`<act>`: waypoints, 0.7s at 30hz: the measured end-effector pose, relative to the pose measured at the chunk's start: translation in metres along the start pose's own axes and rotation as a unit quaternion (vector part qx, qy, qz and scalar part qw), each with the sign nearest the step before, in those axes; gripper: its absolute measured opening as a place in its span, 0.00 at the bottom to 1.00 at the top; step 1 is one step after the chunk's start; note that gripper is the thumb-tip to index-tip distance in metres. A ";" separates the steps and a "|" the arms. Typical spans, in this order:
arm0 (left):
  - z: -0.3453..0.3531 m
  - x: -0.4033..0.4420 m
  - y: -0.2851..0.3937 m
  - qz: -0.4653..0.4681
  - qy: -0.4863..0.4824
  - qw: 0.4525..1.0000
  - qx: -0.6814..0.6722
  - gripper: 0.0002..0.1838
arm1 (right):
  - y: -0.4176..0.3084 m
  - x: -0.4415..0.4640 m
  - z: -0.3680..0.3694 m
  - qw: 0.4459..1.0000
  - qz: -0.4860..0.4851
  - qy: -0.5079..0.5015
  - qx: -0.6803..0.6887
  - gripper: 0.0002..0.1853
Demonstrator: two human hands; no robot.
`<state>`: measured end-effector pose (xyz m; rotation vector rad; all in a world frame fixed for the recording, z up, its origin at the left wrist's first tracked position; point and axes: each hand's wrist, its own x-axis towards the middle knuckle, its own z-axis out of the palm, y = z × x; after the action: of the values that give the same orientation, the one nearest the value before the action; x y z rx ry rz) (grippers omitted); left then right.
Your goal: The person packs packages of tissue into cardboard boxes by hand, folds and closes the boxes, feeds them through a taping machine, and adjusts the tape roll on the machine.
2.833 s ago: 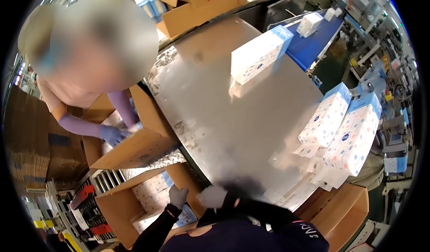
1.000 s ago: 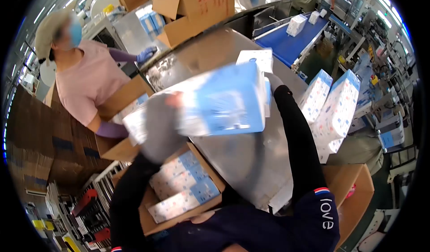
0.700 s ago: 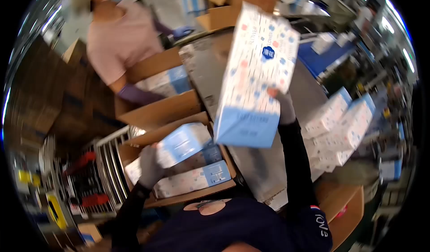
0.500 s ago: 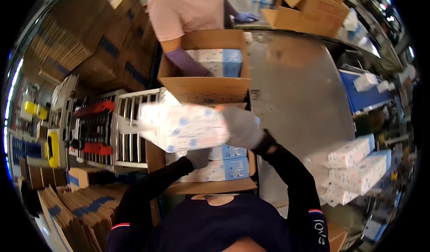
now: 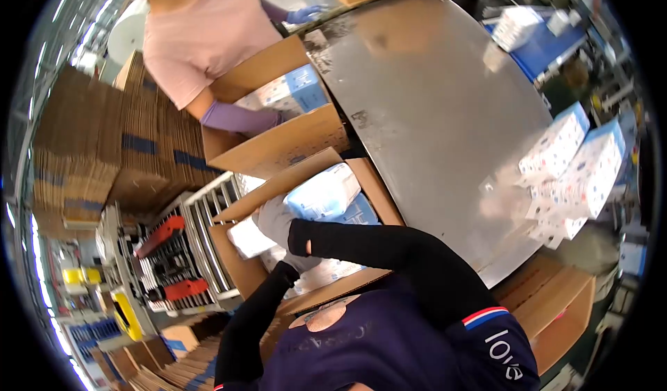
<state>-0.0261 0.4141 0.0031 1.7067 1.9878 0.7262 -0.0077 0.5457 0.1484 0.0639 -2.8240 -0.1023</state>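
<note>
A cardboard carton (image 5: 240,269) stands open in front of me, holding several plastic-wrapped packs in white and blue. My right hand (image 5: 276,221), in a grey glove, reaches across into it. It is closed over the middle of a white-and-blue pack (image 5: 323,191), which lies along the carton's far side; the fingertips are hidden. My left hand (image 5: 303,261), also in a grey glove, is just below the right one, over the nearer packs. Its fingers are mostly covered. Beside the top pack lies a blue-ended pack (image 5: 358,212).
A co-worker in a pink shirt (image 5: 201,36) reaches into a second carton (image 5: 278,144) beyond mine. A metal table (image 5: 438,127) is on the right, with several spotted packs (image 5: 580,172) at its edge. Left are a roller conveyor (image 5: 208,241) and stacked flat cartons (image 5: 76,148).
The pack that my right hand held above the carton is now down inside it. My right arm has swung left across my body, and the view has turned.
</note>
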 end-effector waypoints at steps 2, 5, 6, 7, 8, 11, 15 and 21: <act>-0.011 0.004 0.006 -0.012 -0.025 1.000 0.011 0.20 | -0.008 -0.008 -0.005 0.995 0.042 0.016 -0.090 0.14; -0.023 0.010 0.011 -0.025 -0.051 0.998 0.024 0.23 | -0.013 -0.012 -0.008 0.999 0.020 -0.026 -0.040 0.17; -0.025 0.009 0.012 -0.029 -0.060 0.997 0.030 0.24 | -0.016 -0.010 -0.004 0.999 0.015 -0.033 -0.021 0.17; -0.028 0.010 0.011 -0.033 -0.069 0.996 0.038 0.25 | -0.017 -0.009 -0.003 0.999 0.008 -0.040 -0.001 0.18; -0.027 0.012 0.012 -0.037 -0.076 0.995 0.044 0.26 | -0.017 -0.007 -0.002 0.999 -0.001 -0.047 0.017 0.18; -0.029 0.018 0.029 -0.060 -0.108 0.988 0.092 0.30 | -0.011 -0.008 -0.001 0.997 0.039 -0.029 0.058 0.15; -0.078 0.054 0.120 -0.220 -0.391 0.839 0.308 0.34 | 0.025 0.018 0.082 0.948 0.080 -0.129 0.278 0.14; -0.206 -0.022 0.155 -0.456 0.232 0.764 0.393 0.32 | 0.095 -0.050 0.048 0.931 -0.047 -0.083 0.353 0.34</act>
<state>-0.0314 0.3859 0.2603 0.5657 3.3482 -0.1173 0.0223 0.6466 0.0951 0.3629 -2.8636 0.9282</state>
